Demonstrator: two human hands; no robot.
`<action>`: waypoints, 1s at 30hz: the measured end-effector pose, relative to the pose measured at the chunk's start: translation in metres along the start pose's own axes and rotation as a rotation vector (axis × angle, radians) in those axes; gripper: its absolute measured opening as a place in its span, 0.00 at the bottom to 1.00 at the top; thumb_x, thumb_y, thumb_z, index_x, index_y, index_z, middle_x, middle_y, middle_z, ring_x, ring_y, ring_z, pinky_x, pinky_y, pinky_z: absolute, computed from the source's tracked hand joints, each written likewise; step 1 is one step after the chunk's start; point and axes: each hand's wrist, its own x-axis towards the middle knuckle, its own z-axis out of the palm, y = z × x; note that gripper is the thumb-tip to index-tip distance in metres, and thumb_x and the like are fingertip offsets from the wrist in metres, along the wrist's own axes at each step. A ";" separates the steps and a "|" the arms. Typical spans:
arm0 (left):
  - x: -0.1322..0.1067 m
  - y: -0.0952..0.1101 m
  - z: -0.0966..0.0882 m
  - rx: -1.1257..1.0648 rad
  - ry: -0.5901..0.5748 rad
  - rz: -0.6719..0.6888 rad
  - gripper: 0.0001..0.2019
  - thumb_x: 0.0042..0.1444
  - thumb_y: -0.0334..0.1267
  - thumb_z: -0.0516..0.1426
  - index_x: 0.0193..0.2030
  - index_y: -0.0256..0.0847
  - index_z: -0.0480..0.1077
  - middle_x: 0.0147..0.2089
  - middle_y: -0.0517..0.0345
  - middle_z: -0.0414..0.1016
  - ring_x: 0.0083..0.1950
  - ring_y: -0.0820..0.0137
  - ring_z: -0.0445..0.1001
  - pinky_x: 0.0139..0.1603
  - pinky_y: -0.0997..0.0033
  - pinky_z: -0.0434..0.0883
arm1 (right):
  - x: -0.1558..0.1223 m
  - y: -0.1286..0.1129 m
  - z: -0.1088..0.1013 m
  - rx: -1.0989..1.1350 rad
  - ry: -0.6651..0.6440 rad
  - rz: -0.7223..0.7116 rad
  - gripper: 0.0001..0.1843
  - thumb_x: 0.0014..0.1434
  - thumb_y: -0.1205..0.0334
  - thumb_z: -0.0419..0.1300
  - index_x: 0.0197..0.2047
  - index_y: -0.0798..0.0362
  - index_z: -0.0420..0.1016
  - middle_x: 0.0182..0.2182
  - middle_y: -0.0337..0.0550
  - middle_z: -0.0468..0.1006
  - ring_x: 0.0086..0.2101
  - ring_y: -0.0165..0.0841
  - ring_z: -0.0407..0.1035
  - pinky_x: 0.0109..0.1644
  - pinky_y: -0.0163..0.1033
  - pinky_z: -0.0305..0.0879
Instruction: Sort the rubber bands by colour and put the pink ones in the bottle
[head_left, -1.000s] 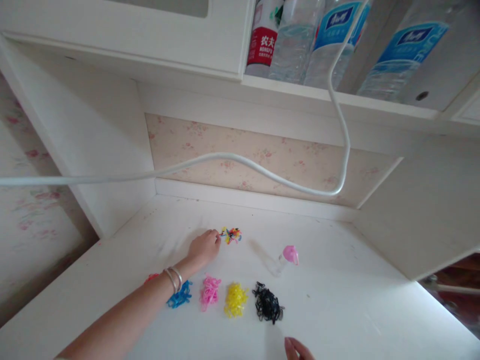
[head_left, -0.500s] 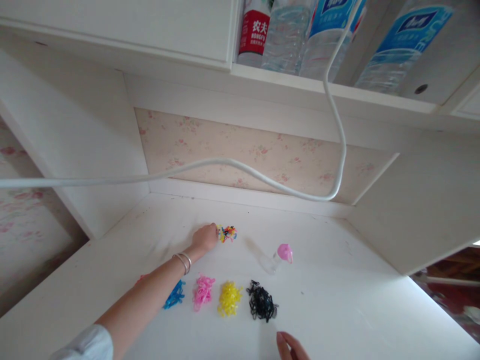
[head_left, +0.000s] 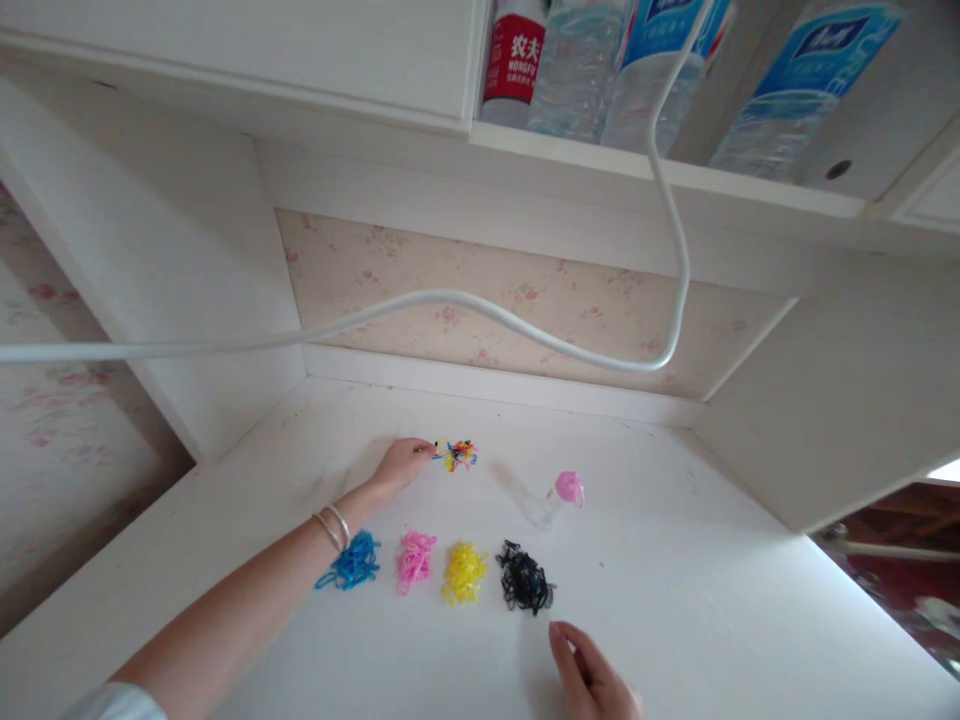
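My left hand (head_left: 403,467) reaches out over the white table, its fingertips pinched at the left edge of a small pile of mixed-colour rubber bands (head_left: 463,456). Small bands show right at those fingertips. Nearer to me, separate heaps lie in a row: blue rubber bands (head_left: 358,561) beside my left wrist, pink rubber bands (head_left: 415,561), yellow rubber bands (head_left: 464,573) and black rubber bands (head_left: 524,579). Just below the black heap is my right hand (head_left: 592,675), thumb and forefinger brought together; anything between them is too small to make out.
A clear bottle with a pink cap (head_left: 568,489) stands right of the mixed pile. A white cable (head_left: 450,297) hangs across the view above the table (head_left: 675,640). Water bottles (head_left: 581,75) stand on the shelf overhead, and white side panels (head_left: 847,400) flank the table.
My left hand has drawn slightly left from the mixed pile, its fingers straighter. My right hand has come further into view. The view has tilted slightly, showing more of the blue heap.
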 end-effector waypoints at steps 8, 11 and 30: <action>-0.075 0.057 0.037 0.037 -0.259 0.163 0.13 0.49 0.44 0.56 0.32 0.39 0.79 0.31 0.56 0.80 0.33 0.67 0.76 0.33 0.74 0.66 | -0.009 -0.015 -0.010 -0.025 -0.068 -0.111 0.24 0.56 0.40 0.50 0.37 0.48 0.79 0.16 0.33 0.68 0.20 0.29 0.63 0.25 0.30 0.55; -0.090 0.070 0.058 0.124 -0.273 0.194 0.12 0.49 0.45 0.57 0.32 0.43 0.79 0.33 0.53 0.81 0.37 0.64 0.76 0.37 0.71 0.66 | -0.012 -0.019 -0.013 -0.038 -0.067 -0.145 0.24 0.57 0.42 0.49 0.38 0.49 0.78 0.16 0.33 0.66 0.19 0.29 0.60 0.24 0.31 0.53; -0.178 0.026 -0.018 -0.298 -0.063 0.048 0.20 0.60 0.51 0.46 0.23 0.41 0.61 0.21 0.65 0.62 0.24 0.75 0.59 0.25 0.77 0.57 | -0.016 -0.029 -0.015 -0.135 -0.063 -0.128 0.22 0.58 0.43 0.49 0.38 0.46 0.78 0.18 0.34 0.71 0.22 0.30 0.65 0.25 0.31 0.54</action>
